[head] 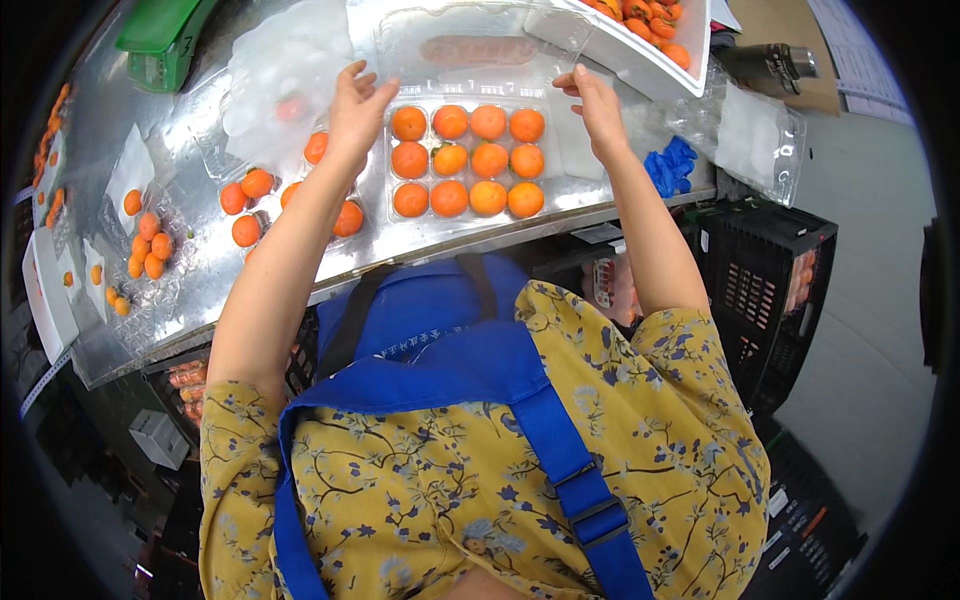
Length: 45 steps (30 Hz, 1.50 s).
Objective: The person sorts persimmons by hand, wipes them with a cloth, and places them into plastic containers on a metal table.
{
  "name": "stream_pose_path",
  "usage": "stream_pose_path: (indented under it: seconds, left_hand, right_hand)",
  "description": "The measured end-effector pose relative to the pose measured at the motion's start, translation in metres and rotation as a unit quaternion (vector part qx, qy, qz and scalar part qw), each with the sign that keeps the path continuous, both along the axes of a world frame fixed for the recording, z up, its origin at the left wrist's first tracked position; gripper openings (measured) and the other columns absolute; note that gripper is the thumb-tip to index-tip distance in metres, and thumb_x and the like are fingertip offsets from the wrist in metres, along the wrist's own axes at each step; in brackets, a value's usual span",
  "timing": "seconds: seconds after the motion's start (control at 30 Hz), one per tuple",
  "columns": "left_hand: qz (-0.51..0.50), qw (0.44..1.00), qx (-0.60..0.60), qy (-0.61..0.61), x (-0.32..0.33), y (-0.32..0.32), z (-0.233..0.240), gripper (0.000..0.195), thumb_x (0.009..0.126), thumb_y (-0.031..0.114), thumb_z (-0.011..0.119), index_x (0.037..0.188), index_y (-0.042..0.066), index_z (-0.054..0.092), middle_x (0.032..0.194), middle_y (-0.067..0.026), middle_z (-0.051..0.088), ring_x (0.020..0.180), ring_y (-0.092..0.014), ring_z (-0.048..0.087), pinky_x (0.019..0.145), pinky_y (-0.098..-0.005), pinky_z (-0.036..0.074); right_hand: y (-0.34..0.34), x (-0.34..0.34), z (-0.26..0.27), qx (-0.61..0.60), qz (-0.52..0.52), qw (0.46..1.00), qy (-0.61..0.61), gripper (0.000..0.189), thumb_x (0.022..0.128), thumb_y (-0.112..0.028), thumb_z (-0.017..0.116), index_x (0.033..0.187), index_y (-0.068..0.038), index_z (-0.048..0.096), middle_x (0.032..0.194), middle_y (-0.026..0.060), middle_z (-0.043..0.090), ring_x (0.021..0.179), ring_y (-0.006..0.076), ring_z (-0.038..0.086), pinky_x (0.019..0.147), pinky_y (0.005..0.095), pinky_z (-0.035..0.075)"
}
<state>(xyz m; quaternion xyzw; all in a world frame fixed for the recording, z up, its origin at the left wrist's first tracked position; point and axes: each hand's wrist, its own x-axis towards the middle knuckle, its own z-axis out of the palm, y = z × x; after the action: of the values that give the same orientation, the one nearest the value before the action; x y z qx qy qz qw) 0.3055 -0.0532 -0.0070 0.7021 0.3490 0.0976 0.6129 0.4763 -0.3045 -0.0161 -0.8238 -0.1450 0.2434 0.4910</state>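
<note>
Directly before me lies a clear plastic clamshell tray (466, 141) with orange persimmons (489, 160) in its cups, in three rows. Its transparent lid (480, 22) stands open, folded back on the far side. My left hand (361, 112) hovers by the lid's left edge, thumb and fingers apart. At the opposite edge is my right hand (592, 105), fingers spread and pointing inward. Whether either hand touches the lid cannot be made out. Loose persimmons (246, 230) lie in another clear tray, partly hidden behind my left forearm.
A white foam box (637, 56) with more fruit stands at the far right, beside a dark flask (765, 66). A crumpled blue glove (670, 166) lies near the steel table's (495, 238) edge. A green plastic container (161, 45) sits far left. Black crates (757, 292) stand below right.
</note>
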Motion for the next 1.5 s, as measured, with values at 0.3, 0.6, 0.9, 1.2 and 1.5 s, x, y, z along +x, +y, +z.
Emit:
stream_pose_path:
  seconds: [0.3, 0.6, 0.9, 1.2, 1.5]
  left_hand:
    - [0.039, 0.991, 0.107, 0.065, 0.005, 0.014, -0.031, 0.059, 0.089, 0.019, 0.057, 0.14, 0.002, 0.033, 0.126, -0.0211, 0.051, 0.116, -0.028, 0.053, 0.1, -0.037, 0.039]
    - [-0.158, 0.929, 0.335, -0.008, -0.017, 0.005, -0.035, 0.047, 0.088, 0.008, 0.049, 0.133, 0.003, 0.043, 0.14, -0.02, 0.039, 0.132, -0.036, 0.033, 0.109, -0.0437, 0.029]
    - [-0.184, 0.949, 0.257, 0.014, -0.022, 0.013, -0.042, 0.045, 0.087, 0.01, 0.048, 0.131, 0.004, 0.046, 0.134, -0.019, 0.047, 0.125, -0.035, 0.044, 0.105, -0.0392, 0.035]
    - [-0.164, 0.968, 0.185, -0.047, -0.032, 0.019, -0.028, 0.046, 0.086, 0.012, 0.051, 0.131, 0.005, 0.048, 0.126, -0.0151, 0.056, 0.119, -0.028, 0.052, 0.101, -0.0353, 0.04]
    - [-0.155, 0.979, 0.119, -0.05, -0.017, 0.033, -0.052, 0.05, 0.085, 0.017, 0.054, 0.133, 0.005, 0.047, 0.132, -0.0143, 0.052, 0.125, -0.025, 0.048, 0.103, -0.0342, 0.038]
  right_hand:
    - [0.03, 0.013, -0.018, 0.015, 0.037, 0.999, -0.029, 0.046, 0.094, -0.044, 0.046, 0.111, -0.004, 0.062, 0.114, 0.0081, 0.058, 0.103, 0.0187, 0.056, 0.085, 0.033, 0.048]
    - [0.05, 0.031, -0.03, -0.004, 0.095, 0.994, -0.056, 0.042, 0.089, -0.04, 0.053, 0.105, -0.004, 0.065, 0.093, 0.0107, 0.06, 0.088, 0.0213, 0.059, 0.075, 0.0321, 0.049]
    - [0.027, -0.046, 0.017, -0.013, 0.245, 0.925, -0.291, 0.025, 0.07, -0.012, 0.072, 0.093, -0.005, 0.063, 0.093, 0.0081, 0.062, 0.088, 0.0262, 0.058, 0.078, 0.0352, 0.048]
    - [0.021, -0.059, 0.017, -0.025, 0.239, 0.926, -0.291, 0.022, 0.072, -0.011, 0.07, 0.092, -0.006, 0.062, 0.09, 0.007, 0.061, 0.087, 0.0257, 0.057, 0.077, 0.036, 0.048]
    - [0.023, -0.037, 0.008, -0.028, 0.268, 0.918, -0.291, 0.025, 0.074, -0.011, 0.068, 0.097, -0.008, 0.062, 0.089, 0.0068, 0.061, 0.086, 0.026, 0.058, 0.078, 0.0358, 0.048]
